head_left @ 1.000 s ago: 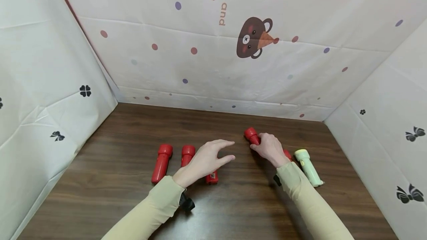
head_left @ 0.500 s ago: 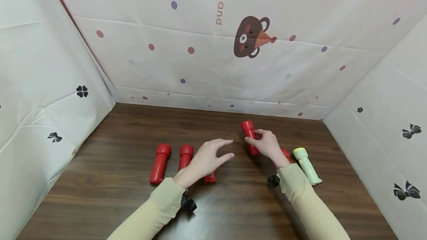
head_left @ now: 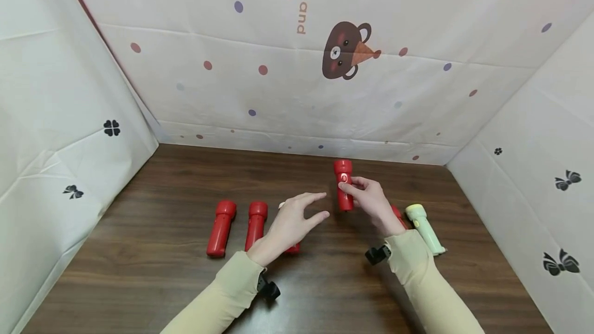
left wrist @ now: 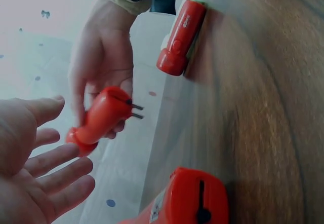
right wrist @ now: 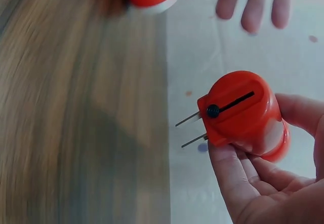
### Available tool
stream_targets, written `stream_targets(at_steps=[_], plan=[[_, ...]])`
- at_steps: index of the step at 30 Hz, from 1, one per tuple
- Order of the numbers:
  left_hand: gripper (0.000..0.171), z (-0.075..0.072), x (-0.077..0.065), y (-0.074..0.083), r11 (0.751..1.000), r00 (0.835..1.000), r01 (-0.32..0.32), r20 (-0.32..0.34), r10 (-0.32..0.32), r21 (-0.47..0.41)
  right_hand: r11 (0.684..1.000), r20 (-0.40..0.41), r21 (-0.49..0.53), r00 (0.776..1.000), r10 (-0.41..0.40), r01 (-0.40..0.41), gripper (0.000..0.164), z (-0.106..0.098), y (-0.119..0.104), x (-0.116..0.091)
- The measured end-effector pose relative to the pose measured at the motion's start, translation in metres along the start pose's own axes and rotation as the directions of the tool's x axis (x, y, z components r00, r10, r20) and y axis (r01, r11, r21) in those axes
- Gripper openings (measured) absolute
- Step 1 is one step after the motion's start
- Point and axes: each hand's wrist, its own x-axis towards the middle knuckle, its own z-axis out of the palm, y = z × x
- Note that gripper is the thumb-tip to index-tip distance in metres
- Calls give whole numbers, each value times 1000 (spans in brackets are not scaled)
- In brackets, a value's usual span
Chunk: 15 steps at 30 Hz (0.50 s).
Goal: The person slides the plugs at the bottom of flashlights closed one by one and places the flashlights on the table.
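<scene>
My right hand (head_left: 371, 200) grips a red flashlight (head_left: 343, 168) by its body, raised off the table with its head up. Two metal plug prongs (right wrist: 188, 142) stick out at its tail in the right wrist view, beside a black slider (right wrist: 212, 111). My left hand (head_left: 293, 223) hovers with fingers extended and thumb apart, holding nothing, left of that flashlight. Below the left hand lies another red flashlight (head_left: 293, 249), mostly hidden; its pale front rim peeks out above the knuckles. In the left wrist view the left palm (left wrist: 25, 183) faces the held flashlight.
Two red flashlights (head_left: 221, 228) (head_left: 256, 223) lie on the brown wooden table (head_left: 153, 272) at left. Right of my right hand are a partly covered red flashlight (head_left: 397, 214) and a pale green flashlight (head_left: 425, 228). Printed white sheets (head_left: 278, 92) enclose the back and sides.
My right hand has lifted the red flashlight from the table and turned it more upright, its button side now facing the head camera. My left hand has hardly moved.
</scene>
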Motion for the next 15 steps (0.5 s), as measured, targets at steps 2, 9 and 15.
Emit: stream_targets(at_steps=[2,9,15], plan=[[49,1,0,2,1000,999,-26,-27,26,-3,998,16,67,1000,7,-8,56,1,-4,-2],[53,3,-6,7,984,974,-172,-144,176,37,968,94,253,995,-24,-1,52,4,-16,-13],[56,2,-11,12,956,929,-283,-228,292,72,913,173,407,984,-49,-26,37,5,-29,-28]])
